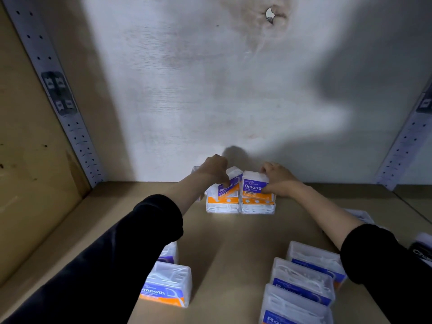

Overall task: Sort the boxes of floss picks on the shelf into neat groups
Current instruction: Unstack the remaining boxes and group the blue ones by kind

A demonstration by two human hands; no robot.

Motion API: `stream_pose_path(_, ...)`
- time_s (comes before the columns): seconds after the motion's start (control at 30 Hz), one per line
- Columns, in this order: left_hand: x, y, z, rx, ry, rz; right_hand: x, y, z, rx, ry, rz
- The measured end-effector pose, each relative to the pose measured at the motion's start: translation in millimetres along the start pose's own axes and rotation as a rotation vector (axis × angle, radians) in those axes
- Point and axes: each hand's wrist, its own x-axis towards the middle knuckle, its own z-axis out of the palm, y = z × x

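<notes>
I see a pale, stained back wall (187, 90) with a small hole (270, 15). Perforated uprights (46, 73) flank the brown shelf (224, 242).

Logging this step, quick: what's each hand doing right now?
Left hand: holds the tilted Smooth box.
Right hand: holds the upright Smooth box.

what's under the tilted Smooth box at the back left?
Another floss pick box: orange band, white picks visible through its clear front. The tilted Smooth box, held by the left hand, covers its top, so whether the two sit flush cannot be seen.
</notes>
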Motion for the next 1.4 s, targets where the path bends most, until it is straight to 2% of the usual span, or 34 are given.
stream_pose_path(0.17,-6,0,-2,0.023,-0.017,0.016,-4,-1,-3,-0.015,-0.012,0.043)
stream_pose_path(0.47,-31,-8,-30,0.044,-0.007,0.020,-24,-14,-23,0.112,-0.012,0.097)
stream_pose_path(0.6,-52,-20,-47,0.109,-0.036,0.011,-37,-33,-28,0.155,-0.034,0.054)
stream_pose_path(0.87,-109,-85,-56,0.270,-0.102,-0.126,-68,-91,4,0.139,-0.135,-0.089)
stream_pose_path(1.03,-136,-121,-50,0.258,-0.160,-0.219,-78,-120,29,0.142,-0.184,-0.131)
stream_pose_path(1.4,-154,-149,-32,0.225,-0.216,-0.264,-86,-129,56,0.127,-0.220,-0.116)
